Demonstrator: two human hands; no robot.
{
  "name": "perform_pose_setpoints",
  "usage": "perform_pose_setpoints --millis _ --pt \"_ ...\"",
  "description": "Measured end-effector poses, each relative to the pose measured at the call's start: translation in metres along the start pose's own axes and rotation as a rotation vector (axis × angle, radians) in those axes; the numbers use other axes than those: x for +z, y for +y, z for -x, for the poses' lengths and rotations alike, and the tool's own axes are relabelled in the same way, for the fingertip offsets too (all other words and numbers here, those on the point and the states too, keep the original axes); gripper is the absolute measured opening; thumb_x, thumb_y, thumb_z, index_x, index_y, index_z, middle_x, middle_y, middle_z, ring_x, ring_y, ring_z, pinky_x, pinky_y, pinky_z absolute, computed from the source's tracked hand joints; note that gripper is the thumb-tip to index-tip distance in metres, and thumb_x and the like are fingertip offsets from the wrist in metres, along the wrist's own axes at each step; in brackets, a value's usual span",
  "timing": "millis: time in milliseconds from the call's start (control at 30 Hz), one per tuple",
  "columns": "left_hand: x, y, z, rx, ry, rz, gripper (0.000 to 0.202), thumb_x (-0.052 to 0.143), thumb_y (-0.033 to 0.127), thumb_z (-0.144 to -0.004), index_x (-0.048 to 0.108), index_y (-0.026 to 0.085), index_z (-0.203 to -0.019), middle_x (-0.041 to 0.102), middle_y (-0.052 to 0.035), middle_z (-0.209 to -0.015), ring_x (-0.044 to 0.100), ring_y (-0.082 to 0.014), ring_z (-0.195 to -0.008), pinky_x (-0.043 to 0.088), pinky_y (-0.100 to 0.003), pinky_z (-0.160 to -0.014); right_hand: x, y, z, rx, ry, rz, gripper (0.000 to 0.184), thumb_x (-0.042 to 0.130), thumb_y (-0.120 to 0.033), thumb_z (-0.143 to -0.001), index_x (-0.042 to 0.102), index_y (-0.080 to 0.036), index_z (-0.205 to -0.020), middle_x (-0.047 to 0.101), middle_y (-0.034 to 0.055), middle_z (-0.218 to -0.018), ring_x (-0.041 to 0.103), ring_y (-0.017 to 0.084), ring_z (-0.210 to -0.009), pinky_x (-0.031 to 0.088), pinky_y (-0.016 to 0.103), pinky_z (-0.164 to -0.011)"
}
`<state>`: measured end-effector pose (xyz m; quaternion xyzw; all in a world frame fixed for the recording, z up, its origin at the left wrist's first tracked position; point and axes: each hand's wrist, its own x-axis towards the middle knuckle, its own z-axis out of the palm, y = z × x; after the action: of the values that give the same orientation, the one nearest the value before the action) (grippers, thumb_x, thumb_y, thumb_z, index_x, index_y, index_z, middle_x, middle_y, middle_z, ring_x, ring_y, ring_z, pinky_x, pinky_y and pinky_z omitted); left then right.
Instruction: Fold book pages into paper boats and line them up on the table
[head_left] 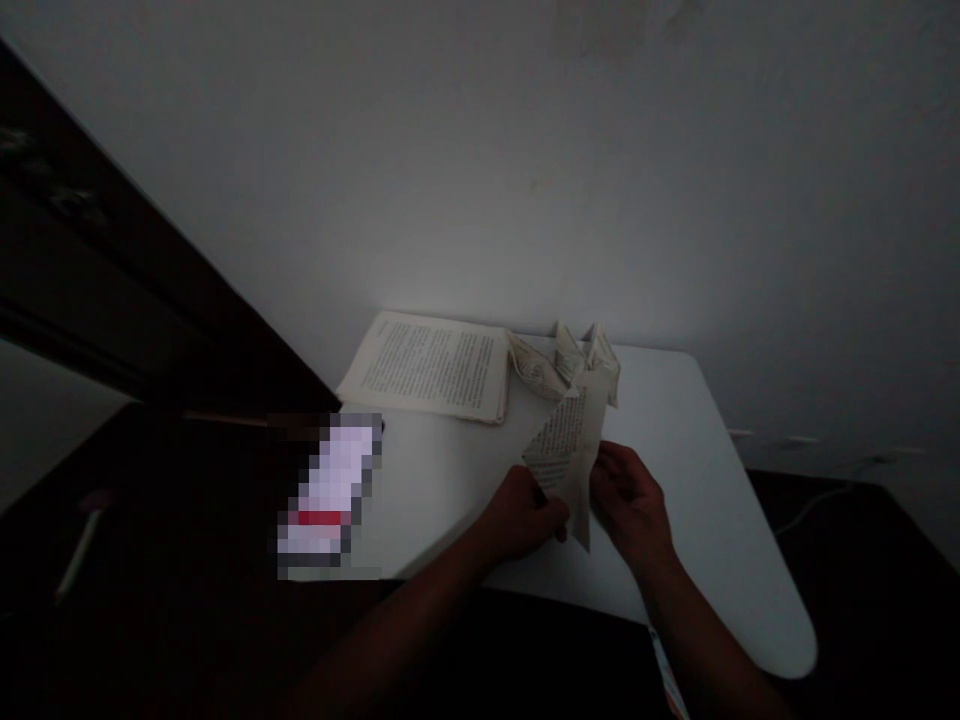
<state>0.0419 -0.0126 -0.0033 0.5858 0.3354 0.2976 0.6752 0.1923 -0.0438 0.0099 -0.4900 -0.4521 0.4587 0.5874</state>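
Note:
A folded sheet of printed paper stands up over the front part of the table, with creased panels and a pointed lower end. My left hand is closed on its lower left edge, thumb in front. At the right edge, my right hand has its fingers curled against the paper, and some fingertips are hidden behind it. Just beyond are several folded paper shapes made from the same kind of printed page, with points sticking up. Where they meet the held sheet is hard to make out.
The white table stands against a pale wall. An open-faced stack of printed pages lies at its back left. A blurred-out phone-like screen is at the left edge. A dark door rises on the left; a cable runs at right.

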Motion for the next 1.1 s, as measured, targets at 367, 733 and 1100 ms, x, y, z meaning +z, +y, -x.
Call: perform_pose_setpoints --millis 367,733,1100 --pt "-0.001 0.001 0.001 0.011 -0.004 -0.055 0.012 0.045 0.012 -0.064 0.057 0.011 -0.062 0.057 -0.0005 -0.058 0.051 -0.0086 -0.049 0.041 -0.019 -0.048 -0.003 0.006 0.0 0.022 -0.019 -0.048 0.03 0.063 -0.034 -0.079 0.054 -0.024 -0.106 0.068 0.0047 -0.094 0.064 0.018 -0.079 0.049 0.028 -0.062" --pt "0.001 0.021 0.003 0.138 0.063 -0.376 0.011 0.044 0.015 -0.068 0.049 0.015 -0.059 0.043 0.0036 -0.053 0.04 -0.0083 -0.05 0.031 -0.02 -0.05 -0.002 0.006 0.0 0.044 0.049 -0.031 0.035 0.066 -0.041 -0.074 0.056 -0.023 -0.102 0.068 0.0052 -0.092 0.064 0.02 -0.081 0.052 0.033 -0.073" --pt "0.001 0.016 0.005 0.298 0.047 -0.874 0.013 0.052 0.02 -0.067 0.045 0.017 -0.057 0.045 0.0027 -0.053 0.04 -0.0099 -0.049 0.028 -0.022 -0.051 -0.002 0.005 -0.001 0.096 0.204 0.203 0.027 0.071 -0.041 -0.069 0.055 -0.02 -0.076 0.049 -0.0062 -0.052 0.046 0.01 -0.045 0.035 0.02 -0.041"
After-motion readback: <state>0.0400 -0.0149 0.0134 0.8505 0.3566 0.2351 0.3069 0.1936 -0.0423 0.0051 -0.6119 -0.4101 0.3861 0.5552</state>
